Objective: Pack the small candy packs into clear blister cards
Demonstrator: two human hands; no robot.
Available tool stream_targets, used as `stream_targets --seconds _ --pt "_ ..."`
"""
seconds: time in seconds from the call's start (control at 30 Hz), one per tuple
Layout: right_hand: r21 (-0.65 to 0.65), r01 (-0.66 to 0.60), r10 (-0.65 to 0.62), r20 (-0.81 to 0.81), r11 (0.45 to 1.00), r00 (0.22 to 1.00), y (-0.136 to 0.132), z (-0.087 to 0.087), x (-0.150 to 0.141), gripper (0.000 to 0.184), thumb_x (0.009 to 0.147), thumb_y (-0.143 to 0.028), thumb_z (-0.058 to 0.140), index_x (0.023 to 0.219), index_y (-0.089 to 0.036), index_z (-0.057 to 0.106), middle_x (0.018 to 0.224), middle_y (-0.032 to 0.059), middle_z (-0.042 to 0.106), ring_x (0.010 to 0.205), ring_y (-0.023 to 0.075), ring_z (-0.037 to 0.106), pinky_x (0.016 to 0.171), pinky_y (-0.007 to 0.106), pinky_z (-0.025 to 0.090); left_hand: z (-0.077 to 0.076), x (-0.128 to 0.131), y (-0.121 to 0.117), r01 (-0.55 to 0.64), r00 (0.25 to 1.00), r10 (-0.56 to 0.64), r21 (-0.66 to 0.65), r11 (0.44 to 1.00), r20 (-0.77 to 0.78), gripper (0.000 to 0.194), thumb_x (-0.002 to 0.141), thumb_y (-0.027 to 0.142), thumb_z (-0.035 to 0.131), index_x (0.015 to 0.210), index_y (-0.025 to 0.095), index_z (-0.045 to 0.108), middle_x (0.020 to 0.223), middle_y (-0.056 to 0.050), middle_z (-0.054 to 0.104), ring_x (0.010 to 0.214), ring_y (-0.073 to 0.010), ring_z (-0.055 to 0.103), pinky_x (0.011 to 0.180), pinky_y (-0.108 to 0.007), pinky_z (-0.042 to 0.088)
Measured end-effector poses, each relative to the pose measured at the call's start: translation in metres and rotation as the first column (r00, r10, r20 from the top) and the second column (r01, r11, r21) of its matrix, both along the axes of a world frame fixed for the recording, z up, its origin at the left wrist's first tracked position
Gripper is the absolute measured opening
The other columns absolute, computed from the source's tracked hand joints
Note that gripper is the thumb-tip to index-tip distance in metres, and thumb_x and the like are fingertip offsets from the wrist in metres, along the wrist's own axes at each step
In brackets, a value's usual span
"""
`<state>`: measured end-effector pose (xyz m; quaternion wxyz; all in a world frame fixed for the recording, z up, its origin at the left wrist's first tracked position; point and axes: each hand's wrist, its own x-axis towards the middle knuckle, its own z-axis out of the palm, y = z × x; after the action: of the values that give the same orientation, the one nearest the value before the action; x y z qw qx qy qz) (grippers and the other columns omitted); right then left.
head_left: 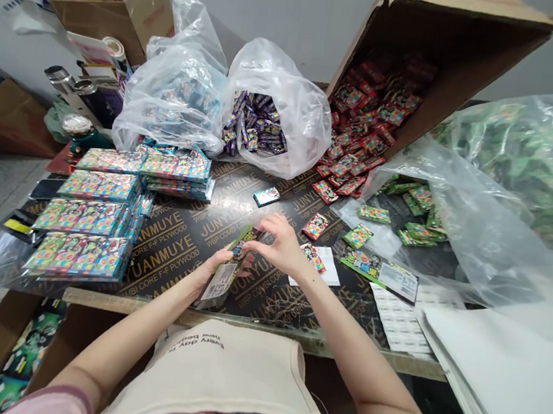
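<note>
From here I have the packet (220,281) just below the frame's centre, over the worktop (172,238), the left hand (213,265) gripping its side, the right hand (278,239) pinching its upper end, and I'd hold lightly, lest it crease.
</note>
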<state>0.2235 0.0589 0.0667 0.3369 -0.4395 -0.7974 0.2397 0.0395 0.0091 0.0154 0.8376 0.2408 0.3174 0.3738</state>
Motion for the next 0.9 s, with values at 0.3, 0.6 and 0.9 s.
stream_targets --seconds 0.3,0.6,0.9 --pt "-0.219 -0.228 0.238 0.018 0.949 0.971 0.008 0.001 0.01 0.054 0.072 -0.038 0.076 0.12 -0.022 0.06 0.093 0.0027 0.07 0.083 0.0201 0.06 0.087 0.037 0.042 0.008 -0.009 0.009 0.136 0.971 -0.105 0.134 0.982 -0.216 0.042 0.067 0.038 0.074 0.101 0.013 0.069 0.087 -0.005 0.07 0.071 -0.0146 0.059 0.068 -0.024 0.041" --pt "-0.451 0.102 -0.321 -0.443 0.887 0.837 -0.005 -0.031 -0.01 0.058 0.064 -0.049 0.077 0.114 -0.023 0.064 0.109 0.0077 0.067 0.099 0.024 0.062 0.085 0.038 0.049 0.008 -0.016 0.016 0.071 0.889 0.081 0.311 0.948 -0.451 0.037 0.078 0.045 0.059 0.082 0.011 0.07 0.07 -0.003 0.066 0.068 -0.0164 0.055 0.066 -0.026 0.044" --pt "-0.659 -0.257 -0.268 -0.586 0.707 0.765 -0.016 -0.036 -0.013 0.046 0.067 -0.039 0.077 0.107 -0.019 0.064 0.094 0.0038 0.072 0.078 0.0171 0.066 0.07 0.029 0.053 0.006 -0.018 0.027 0.193 0.663 0.247 0.481 0.855 -0.706 0.052 0.08 0.058 0.05 0.051 0.015 0.046 0.05 0.003 0.041 0.051 -0.0089 0.035 0.05 -0.023 0.029"
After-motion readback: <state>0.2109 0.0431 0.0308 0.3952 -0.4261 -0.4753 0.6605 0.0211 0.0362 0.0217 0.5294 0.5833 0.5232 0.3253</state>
